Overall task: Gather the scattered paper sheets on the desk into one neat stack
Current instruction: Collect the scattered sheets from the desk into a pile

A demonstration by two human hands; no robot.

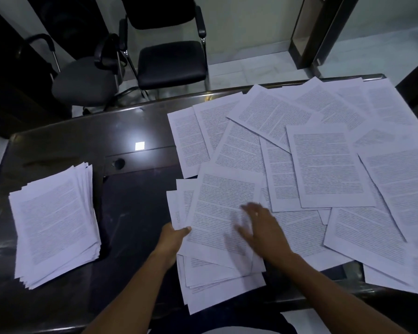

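Many printed paper sheets [328, 165] lie scattered and overlapping across the right half of the dark desk [135, 201]. A rough stack of sheets [56, 225] sits at the desk's left side. In front of me lies a small loose bundle of sheets [217, 227]. My left hand [173, 239] grips that bundle's left edge, thumb on top. My right hand [263, 227] is blurred, its fingers spread flat on the bundle's top sheet.
Two black chairs [171, 61] stand on the floor beyond the desk's far edge. A round cable hole [119, 163] is set in the desk's middle. Some sheets overhang the near right edge. Bare desk surface lies between the left stack and the bundle.
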